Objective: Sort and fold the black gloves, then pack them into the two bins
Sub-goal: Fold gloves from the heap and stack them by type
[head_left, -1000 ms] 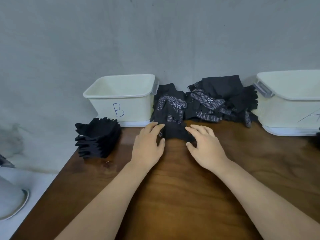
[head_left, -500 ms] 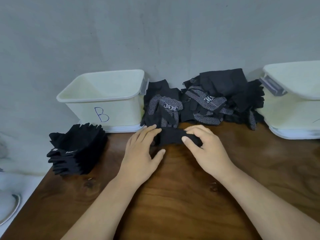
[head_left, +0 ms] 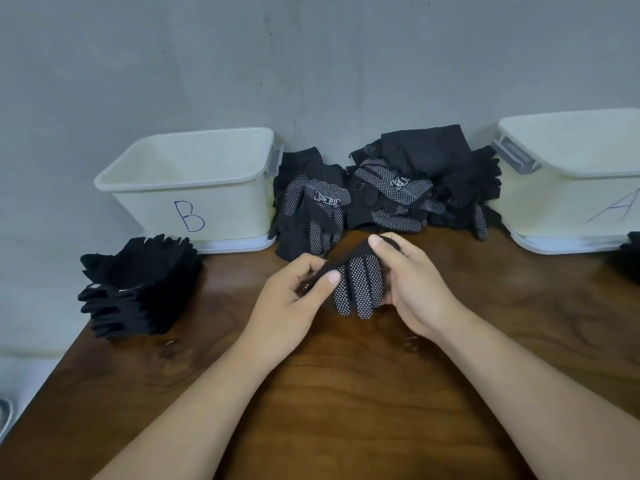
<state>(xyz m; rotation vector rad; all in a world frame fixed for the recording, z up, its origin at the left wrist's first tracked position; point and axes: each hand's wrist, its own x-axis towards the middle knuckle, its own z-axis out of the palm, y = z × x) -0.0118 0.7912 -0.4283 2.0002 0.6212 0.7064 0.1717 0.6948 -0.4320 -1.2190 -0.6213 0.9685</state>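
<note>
The left hand (head_left: 294, 296) and right hand (head_left: 415, 289) both pinch the dotted glove (head_left: 360, 289) (probably soft, light and floppy, best gripped at its edges), with the loose pile (head_left: 391, 199) at twelve o'clock.

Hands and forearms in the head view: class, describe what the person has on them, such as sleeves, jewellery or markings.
The left hand and right hand are bare, and so are the left forearm and right forearm down to the picture's lower edge. No sleeve, watch, bracelet or ring shows, and no markings. The thumbnails in view are short and unpainted.
</note>
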